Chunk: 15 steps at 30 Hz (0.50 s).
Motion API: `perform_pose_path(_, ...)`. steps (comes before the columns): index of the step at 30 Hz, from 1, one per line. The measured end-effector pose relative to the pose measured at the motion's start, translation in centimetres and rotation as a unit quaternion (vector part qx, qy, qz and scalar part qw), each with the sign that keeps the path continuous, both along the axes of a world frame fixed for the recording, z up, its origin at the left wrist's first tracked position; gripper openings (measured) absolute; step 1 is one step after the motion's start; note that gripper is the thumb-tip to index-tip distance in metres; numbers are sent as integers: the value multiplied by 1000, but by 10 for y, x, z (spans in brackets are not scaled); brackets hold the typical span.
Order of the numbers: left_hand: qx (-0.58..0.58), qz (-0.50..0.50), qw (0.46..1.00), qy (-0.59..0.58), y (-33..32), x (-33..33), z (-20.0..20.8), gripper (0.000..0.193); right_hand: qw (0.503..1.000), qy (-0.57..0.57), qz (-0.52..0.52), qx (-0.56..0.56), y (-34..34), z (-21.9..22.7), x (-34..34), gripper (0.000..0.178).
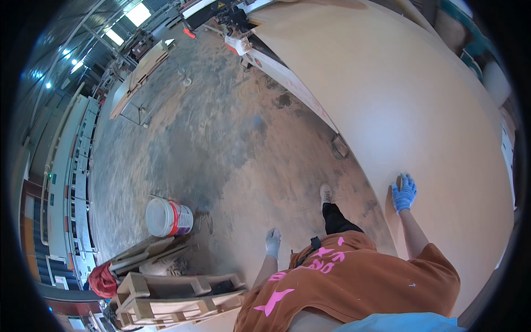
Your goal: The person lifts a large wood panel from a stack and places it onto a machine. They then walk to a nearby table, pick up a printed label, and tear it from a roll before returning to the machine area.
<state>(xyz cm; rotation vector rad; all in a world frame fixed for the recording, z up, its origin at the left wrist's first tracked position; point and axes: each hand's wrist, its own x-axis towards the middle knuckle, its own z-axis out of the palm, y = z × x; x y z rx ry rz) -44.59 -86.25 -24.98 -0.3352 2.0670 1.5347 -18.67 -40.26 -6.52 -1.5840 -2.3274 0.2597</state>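
My right hand (405,192), in a blue knitted glove, lies on a large pale tan board (381,94), close to its left edge. Its fingers are spread and nothing is in its grasp. Lower and to the left, my left hand (273,242), in a whitish glove, hangs beside my body over the floor. It looks loosely stretched and I see nothing in it. The board's smooth, shiny face stretches far ahead and to the right of me.
A white bucket (160,217) with a red band lies on the dusty floor (215,133) to my left. Wooden pallets (182,301) are stacked nearby. Ahead stands dark machinery (221,19) at the board's far end. A long pale machine (69,182) lines the left side.
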Motion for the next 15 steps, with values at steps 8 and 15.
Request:
perform_pose_path(8, 79, 53, 994, -55, 123, -160, 24, 21, 999, 6, 37, 29, 108, 4, -187, 52)
perform_pose_path(15, 56, 45, 987, -147, 136, -261, 4, 22, 996, 1, 80, -43, 179, 26, -349, 53)
